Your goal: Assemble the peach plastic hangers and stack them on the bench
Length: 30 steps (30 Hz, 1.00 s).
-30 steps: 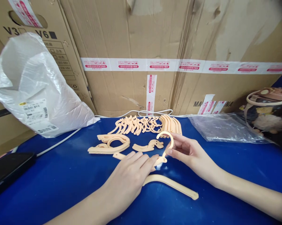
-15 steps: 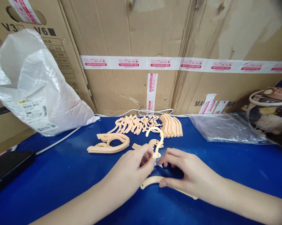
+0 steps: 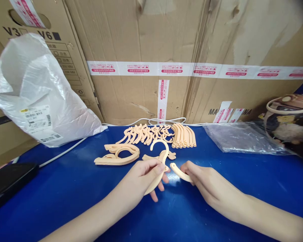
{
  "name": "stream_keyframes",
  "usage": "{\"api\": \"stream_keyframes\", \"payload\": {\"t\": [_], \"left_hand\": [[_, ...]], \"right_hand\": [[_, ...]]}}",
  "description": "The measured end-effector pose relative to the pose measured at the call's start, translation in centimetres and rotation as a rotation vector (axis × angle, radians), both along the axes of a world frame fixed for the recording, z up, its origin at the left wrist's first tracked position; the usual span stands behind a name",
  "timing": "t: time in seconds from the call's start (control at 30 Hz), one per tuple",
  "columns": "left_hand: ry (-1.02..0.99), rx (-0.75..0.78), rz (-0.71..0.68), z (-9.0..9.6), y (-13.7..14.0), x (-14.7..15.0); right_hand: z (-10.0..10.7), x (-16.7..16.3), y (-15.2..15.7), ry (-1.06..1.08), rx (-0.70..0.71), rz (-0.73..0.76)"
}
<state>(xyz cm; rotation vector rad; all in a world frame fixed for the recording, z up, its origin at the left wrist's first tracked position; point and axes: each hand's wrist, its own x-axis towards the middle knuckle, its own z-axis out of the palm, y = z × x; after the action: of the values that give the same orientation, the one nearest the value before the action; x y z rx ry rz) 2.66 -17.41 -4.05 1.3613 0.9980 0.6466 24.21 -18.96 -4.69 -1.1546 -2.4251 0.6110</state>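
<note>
Between the thumb and fingers of my left hand (image 3: pixel 141 178) is a cream plastic hanger hook (image 3: pixel 167 148), its curve pointing up. A curved arm piece (image 3: pixel 154 186) runs down from the hook's base, partly covered by my thumb. My right hand (image 3: pixel 206 183) is closed on a separate curved hanger arm (image 3: pixel 180 173). That arm's holed end points toward the hook base, with a small gap between them. Just behind my left hand, more hanger parts (image 3: pixel 150 157) lie on the blue table (image 3: pixel 111 205). Folded hangers (image 3: pixel 123 160) rest further left.
Loose hooks and arms (image 3: pixel 138 133) stand in a row at the back, beside a stack of hanger arms (image 3: pixel 183 136). A white mailing bag (image 3: pixel 55 97) and a black device (image 3: pixel 12 181) are at left. At right lie a clear plastic bag (image 3: pixel 237 137) and a dark pouch (image 3: pixel 290 124).
My right hand has picked up the hanger arm from the table and turned it toward the hook. My left hand has rotated, showing the arm piece under the hook.
</note>
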Motion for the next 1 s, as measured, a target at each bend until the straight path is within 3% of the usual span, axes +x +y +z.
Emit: {"api": "stream_keyframes", "payload": {"t": [0.17, 0.63, 1.0], "left_hand": [[-0.062, -0.088, 0.042, 0.65, -0.46, -0.32], [-0.278, -0.263, -0.054, 0.96, -0.63, -0.14], [-0.131, -0.22, -0.002, 0.65, -1.02, -0.26]], "right_hand": [[0.14, -0.22, -0.02, -0.098, 0.079, 0.021], [-0.21, 0.03, 0.24, -0.081, 0.345, 0.057], [0.01, -0.04, -0.02, -0.139, 0.383, 0.138]]}}
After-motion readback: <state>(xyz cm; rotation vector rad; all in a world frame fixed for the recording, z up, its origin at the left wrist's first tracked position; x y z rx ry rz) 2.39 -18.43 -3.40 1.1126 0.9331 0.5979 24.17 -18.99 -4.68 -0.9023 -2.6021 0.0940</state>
